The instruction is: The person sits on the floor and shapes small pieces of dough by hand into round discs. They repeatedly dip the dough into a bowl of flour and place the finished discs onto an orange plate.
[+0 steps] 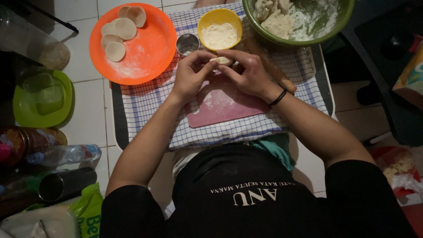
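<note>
Checked cloth (145,105): I see one blue-and-white cloth spread under nearly everything here, on a dark-edged board over the white tile floor.
Green bowl (299,42): one, at the top right, with lumps of pale dough and flour inside; its rim sits just beyond my right hand.
Orange plate (152,48): one, top left on the cloth, dusted with flour.
Dough rounds (125,28): I count five flat discs, overlapping along the plate's upper left.
Pink board (224,108): one, floured, lying directly under both hands.
Left hand (191,72): curled, thumb and fingertips pinched onto the dough piece from its left.
Right hand (251,72): curled the same way, pinching from the right; a black band circles the wrist.
Yellow bowl (207,24): one, holding a pale filling, just above the hands.
Rolling pin (282,79): one wooden pin, mostly hidden behind my right hand and wrist.
Metal cup (188,44): one small round cup between plate and yellow bowl, close to my left fingers.
Dough piece (222,60): one small pale piece, gripped between the fingertips of both hands, held above the pink board's far edge; fingers cover most of it.
</note>
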